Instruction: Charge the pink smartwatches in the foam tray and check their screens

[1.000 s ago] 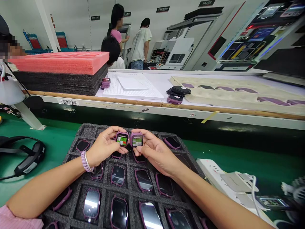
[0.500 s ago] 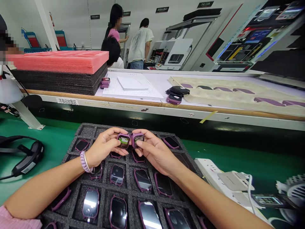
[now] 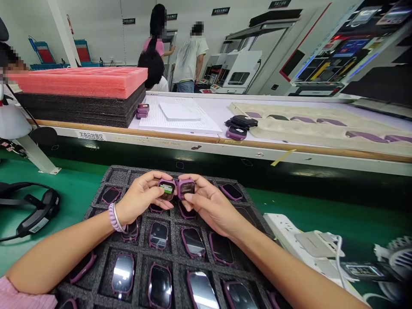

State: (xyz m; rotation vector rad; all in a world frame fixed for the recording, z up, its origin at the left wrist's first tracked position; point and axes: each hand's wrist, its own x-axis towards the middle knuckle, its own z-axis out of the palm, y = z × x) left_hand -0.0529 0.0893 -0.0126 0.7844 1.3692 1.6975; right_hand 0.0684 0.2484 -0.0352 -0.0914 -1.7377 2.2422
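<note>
We check two watches side by side: our left hand [image 3: 141, 198] grips the lit watch [image 3: 167, 189], our right hand [image 3: 209, 205] the dim watch [image 3: 186, 188]; next, each needs a free slot in the foam tray [image 3: 175, 253].

Factory: conveyor [image 3: 225, 169], foam trays [image 3: 80, 96], machines [image 3: 240, 71].

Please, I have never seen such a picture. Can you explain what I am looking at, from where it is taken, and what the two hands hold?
The camera sits on a person's head and looks forward and down, so the two bare arms are that person's own. The left hand holds a small purple watch body with a lit screen; the right hand holds a second one beside it. Below lies a dark foam tray on a green table, with similar watch bodies in its pockets. Behind, a shelf carries stacked foam sheets and paper. Other people stand far behind.
</note>
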